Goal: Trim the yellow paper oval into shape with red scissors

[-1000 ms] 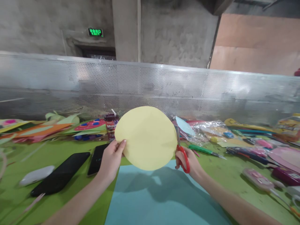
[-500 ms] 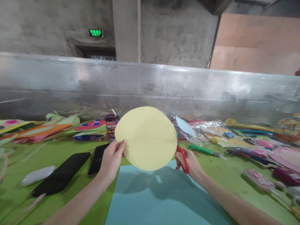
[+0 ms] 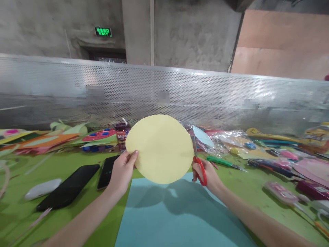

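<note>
My left hand (image 3: 122,171) pinches the left edge of a pale yellow paper disc (image 3: 159,148) and holds it upright above the table. My right hand (image 3: 208,175) is closed in the red handles of a pair of scissors (image 3: 199,164), whose blades point up along the disc's right edge. Under both hands a light blue sheet (image 3: 180,216) lies flat on the green table (image 3: 66,223).
Two dark phones (image 3: 68,187) (image 3: 107,172) and a white oval device (image 3: 42,188) lie at the left. Coloured paper scraps (image 3: 43,140) and a dark cup (image 3: 122,135) sit behind. Pens, plastic bags and a green cutter (image 3: 223,164) crowd the right. A perforated metal screen (image 3: 164,96) closes the back.
Hands, disc and scissors keep almost the same pose; the scissors have closed slightly along the disc's right edge and the view has tipped a little.
</note>
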### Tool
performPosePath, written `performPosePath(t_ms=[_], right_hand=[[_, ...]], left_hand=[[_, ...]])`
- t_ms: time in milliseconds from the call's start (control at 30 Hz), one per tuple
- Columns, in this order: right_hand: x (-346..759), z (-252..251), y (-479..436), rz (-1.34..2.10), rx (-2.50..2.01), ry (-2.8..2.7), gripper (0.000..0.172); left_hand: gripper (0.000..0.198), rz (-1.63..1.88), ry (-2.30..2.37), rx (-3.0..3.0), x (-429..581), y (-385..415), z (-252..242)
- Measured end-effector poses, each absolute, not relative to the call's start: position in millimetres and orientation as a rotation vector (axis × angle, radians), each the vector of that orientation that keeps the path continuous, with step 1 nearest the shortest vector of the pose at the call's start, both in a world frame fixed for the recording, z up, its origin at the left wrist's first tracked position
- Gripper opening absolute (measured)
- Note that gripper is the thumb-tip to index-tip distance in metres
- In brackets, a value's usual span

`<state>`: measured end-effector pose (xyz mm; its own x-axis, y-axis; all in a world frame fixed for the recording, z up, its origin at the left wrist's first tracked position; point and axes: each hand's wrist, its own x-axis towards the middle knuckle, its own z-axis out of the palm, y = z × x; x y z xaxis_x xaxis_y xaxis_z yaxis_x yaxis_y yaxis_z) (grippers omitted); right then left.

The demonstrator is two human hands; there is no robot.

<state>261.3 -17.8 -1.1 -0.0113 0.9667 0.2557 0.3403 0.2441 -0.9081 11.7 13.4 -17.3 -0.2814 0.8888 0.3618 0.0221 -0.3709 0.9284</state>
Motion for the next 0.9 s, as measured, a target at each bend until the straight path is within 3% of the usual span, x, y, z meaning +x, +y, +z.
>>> performPosePath(t_ms=[433, 767, 900], right_hand=[[278, 10, -2, 0.948, -1.048, -1.182, 0.028], [269, 15, -20, 1.035, -1.059, -1.673, 0.019], [269, 9, -14, 0.954, -1.111, -1.569, 0.022]], left_hand=[[0.035, 1.276, 1.03, 1.426, 14, 1, -1], [0.021, 0.818, 0.998, 1.728, 21, -14, 2], [0.04, 0.994, 0.985, 1.493, 22, -9, 1]])
